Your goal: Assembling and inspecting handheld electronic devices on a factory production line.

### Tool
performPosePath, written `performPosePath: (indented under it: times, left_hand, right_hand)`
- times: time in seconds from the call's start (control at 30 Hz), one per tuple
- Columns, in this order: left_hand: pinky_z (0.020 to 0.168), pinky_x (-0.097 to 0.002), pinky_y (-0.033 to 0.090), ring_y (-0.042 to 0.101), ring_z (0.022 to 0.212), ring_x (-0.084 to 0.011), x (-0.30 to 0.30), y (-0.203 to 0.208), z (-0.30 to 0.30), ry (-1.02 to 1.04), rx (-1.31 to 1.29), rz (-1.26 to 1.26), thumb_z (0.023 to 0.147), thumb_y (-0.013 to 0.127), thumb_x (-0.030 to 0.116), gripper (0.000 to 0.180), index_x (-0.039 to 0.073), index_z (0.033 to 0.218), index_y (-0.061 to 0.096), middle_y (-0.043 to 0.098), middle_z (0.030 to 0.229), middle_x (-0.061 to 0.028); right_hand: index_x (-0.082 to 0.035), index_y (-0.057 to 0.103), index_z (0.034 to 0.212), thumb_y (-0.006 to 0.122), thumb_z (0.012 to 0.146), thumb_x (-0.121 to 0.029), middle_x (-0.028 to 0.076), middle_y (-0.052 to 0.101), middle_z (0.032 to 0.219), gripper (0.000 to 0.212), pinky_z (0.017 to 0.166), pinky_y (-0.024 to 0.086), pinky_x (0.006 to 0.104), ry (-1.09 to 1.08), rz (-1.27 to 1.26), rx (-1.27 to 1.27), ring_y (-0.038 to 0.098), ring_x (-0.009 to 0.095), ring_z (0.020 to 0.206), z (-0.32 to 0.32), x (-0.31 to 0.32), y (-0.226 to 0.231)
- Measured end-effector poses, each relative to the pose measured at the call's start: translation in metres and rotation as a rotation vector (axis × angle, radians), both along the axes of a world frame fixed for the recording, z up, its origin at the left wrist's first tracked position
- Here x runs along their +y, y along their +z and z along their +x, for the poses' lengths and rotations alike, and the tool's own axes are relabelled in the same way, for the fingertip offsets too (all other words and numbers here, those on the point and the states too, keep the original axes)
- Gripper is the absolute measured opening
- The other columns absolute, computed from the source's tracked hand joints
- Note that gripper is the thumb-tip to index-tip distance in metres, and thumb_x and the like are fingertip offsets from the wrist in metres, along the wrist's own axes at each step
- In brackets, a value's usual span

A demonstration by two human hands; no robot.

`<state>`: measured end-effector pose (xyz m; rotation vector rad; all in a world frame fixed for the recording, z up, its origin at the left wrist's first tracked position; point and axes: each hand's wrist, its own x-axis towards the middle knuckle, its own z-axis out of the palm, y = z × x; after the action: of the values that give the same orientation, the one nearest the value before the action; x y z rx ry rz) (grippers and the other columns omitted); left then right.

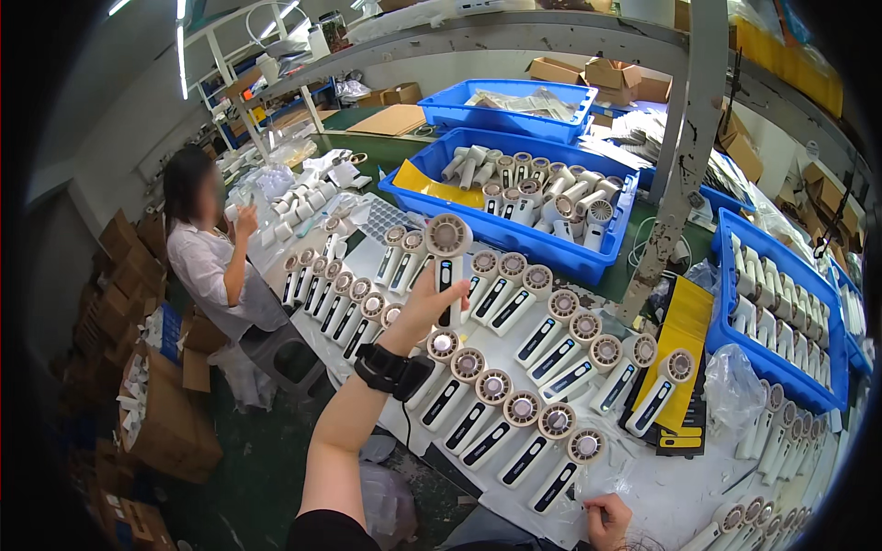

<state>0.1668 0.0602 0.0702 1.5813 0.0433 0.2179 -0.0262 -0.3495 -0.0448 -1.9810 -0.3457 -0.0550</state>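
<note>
My left hand (430, 305) is wrapped round the white handle of a handheld fan (447, 237), held upright above the table with its round beige grille at the top. A dark panel with a lit display shows on its handle. Below and around it lie rows of similar white fans (549, 460) with dark panels on their handles. My right hand (606, 522) rests at the near table edge, close to the nearest fan, with its fingers curled. What those fingers hold, if anything, is hidden. A black strapped device (393, 369) sits on my left wrist.
Blue bins of fans stand at the back (404, 196) and at the right (721, 312). A chipped metal post (666, 230) rises between them. Yellow sheet (689, 317) and clear plastic (733, 390) lie at the right. Another person (207, 253) works at the left, near cardboard boxes (175, 436).
</note>
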Motion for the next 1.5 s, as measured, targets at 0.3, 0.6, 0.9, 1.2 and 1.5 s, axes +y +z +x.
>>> performPosePath:
  times: [0.3,0.6,0.9,1.2,1.5]
  left_hand:
    - [0.069,-0.0257,0.050,0.059,0.078,-0.0114,-0.028,0.009,-0.025,-0.229,0.005,-0.208,0.095,0.046,0.013,0.021,0.006,0.113,0.036,0.057,0.091,-0.0055]
    - [0.075,-0.0297,0.052,0.060,0.085,-0.0158,-0.033,0.009,-0.035,-0.301,-0.011,-0.195,0.096,0.043,0.011,0.036,0.007,0.129,0.030,0.056,0.099,-0.0091]
    - [0.079,-0.0291,0.051,0.059,0.091,-0.0147,-0.043,0.020,-0.042,-0.329,0.006,-0.250,0.095,0.047,0.016,0.028,0.005,0.118,0.035,0.056,0.106,-0.0101]
    - [0.085,-0.0331,0.049,0.058,0.095,-0.0184,-0.047,0.013,-0.046,-0.373,-0.006,-0.349,0.096,0.045,0.015,0.026,0.005,0.118,0.040,0.056,0.106,-0.0100]
    - [0.082,-0.0291,0.049,0.057,0.095,-0.0139,-0.129,-0.011,-0.086,-0.493,0.042,-0.426,0.095,0.046,0.014,0.039,0.007,0.130,0.030,0.056,0.112,-0.0091]
  right_hand:
    - [-0.001,0.062,0.089,0.056,0.081,0.003,0.011,0.062,0.078,0.010,0.064,0.047,0.0270,-0.026,0.053,0.020,0.059,0.020,0.068,-0.004,0.002,0.001]
    - [-0.001,0.062,0.088,0.056,0.081,0.003,0.011,0.061,0.077,0.010,0.064,0.046,0.0274,-0.009,0.031,-0.004,0.058,0.020,0.068,-0.003,0.001,0.010]
    - [0.000,0.062,0.088,0.055,0.081,0.003,0.011,0.061,0.077,0.010,0.064,0.046,0.0276,0.008,0.043,0.030,0.059,0.020,0.069,-0.002,0.000,0.012]
    - [-0.001,0.062,0.089,0.054,0.083,0.002,0.011,0.062,0.079,0.011,0.065,0.047,0.0273,0.005,0.051,0.036,0.059,0.020,0.070,-0.004,0.000,0.001]
    - [-0.003,0.034,0.132,0.049,0.086,-0.006,0.008,0.052,0.112,0.048,0.083,0.044,0.0273,0.366,0.535,0.335,0.051,0.014,0.103,0.050,0.019,0.044]
